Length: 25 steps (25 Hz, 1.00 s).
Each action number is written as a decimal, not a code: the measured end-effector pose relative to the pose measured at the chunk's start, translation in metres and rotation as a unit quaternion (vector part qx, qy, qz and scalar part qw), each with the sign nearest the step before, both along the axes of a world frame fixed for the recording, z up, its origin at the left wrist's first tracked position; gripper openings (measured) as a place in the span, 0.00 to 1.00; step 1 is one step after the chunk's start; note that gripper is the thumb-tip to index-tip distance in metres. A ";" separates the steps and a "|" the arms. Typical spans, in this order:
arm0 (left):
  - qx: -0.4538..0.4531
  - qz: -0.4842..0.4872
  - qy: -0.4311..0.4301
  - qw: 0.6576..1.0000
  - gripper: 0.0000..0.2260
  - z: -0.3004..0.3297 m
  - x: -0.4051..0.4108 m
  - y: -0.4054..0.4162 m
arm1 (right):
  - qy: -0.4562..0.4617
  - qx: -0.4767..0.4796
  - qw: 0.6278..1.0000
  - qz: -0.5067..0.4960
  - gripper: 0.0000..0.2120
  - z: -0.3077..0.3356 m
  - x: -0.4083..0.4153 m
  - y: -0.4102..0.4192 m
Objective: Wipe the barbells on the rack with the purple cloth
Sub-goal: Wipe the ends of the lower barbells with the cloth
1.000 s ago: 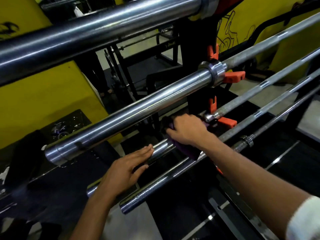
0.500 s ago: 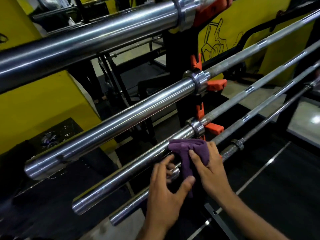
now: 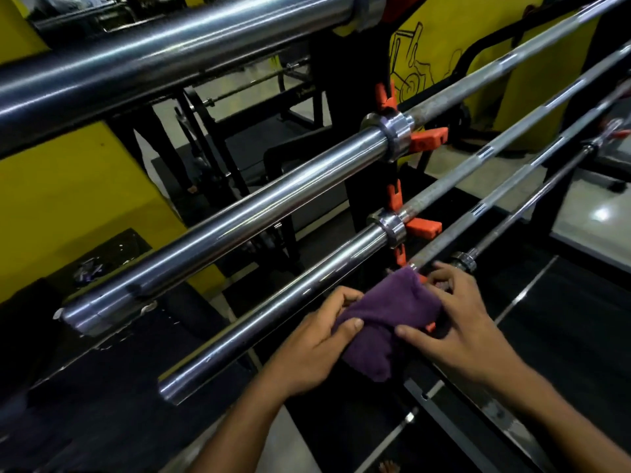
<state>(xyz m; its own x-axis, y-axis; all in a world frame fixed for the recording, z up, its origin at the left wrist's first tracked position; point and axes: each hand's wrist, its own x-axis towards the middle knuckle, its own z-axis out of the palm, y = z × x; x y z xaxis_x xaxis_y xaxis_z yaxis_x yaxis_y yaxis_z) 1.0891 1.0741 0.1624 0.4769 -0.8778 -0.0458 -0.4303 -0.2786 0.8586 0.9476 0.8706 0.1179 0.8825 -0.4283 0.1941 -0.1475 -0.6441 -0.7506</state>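
Head view: purple cloth [image 3: 386,322] bunched low centre, draped over lowest barbell sleeve, near orange rack hooks [image 3: 423,227]. Left hand [image 3: 310,349] fingers curled, thumb pinching cloth's left edge. Right hand [image 3: 467,329] fingers pinching cloth's right side. Chrome barbells [image 3: 239,213] stacked above, running left-near to right-far.

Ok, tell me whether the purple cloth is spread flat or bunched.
Bunched: the purple cloth sits crumpled between left hand and right hand.

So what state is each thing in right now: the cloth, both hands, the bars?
purple cloth: bunched, held by both hands
left hand: grips the cloth
right hand: pinches the cloth
barbells: lying on the rack
orange rack hooks: holding bars
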 end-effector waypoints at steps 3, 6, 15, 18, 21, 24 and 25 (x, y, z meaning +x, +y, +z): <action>-0.005 -0.060 -0.012 0.998 0.10 0.004 0.013 0.027 | 0.063 0.235 0.964 0.109 0.31 0.008 -0.002 0.031; -0.017 -0.090 -0.084 0.992 0.13 0.001 0.026 0.064 | 0.061 0.519 0.848 0.087 0.28 0.004 0.004 0.092; -0.005 -0.080 -0.416 0.906 0.23 -0.042 0.092 0.215 | -0.151 0.148 0.963 -0.166 0.18 0.027 0.071 0.152; -0.026 -0.097 -0.429 0.898 0.23 -0.064 0.097 0.217 | -0.012 -0.158 0.982 -0.105 0.26 0.003 0.130 0.156; -0.054 -0.101 -0.417 0.902 0.24 -0.066 0.100 0.213 | 0.017 -0.166 0.977 -0.130 0.28 0.001 0.158 0.163; -0.070 -0.091 -0.437 0.892 0.22 -0.067 0.100 0.212 | 0.035 -0.264 0.963 -0.048 0.27 0.002 0.161 0.202; -0.071 -0.090 -0.441 0.890 0.22 -0.067 0.100 0.213 | -0.007 -0.264 0.965 -0.002 0.25 -0.005 0.155 0.211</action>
<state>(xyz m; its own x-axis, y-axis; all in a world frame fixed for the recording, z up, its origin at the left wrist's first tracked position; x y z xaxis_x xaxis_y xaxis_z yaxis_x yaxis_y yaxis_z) 1.1888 1.2875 0.0956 0.1236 -0.9104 0.3948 -0.9810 -0.0523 0.1866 1.1024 1.0819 0.1125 0.8764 -0.2708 0.3983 -0.1435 -0.9362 -0.3207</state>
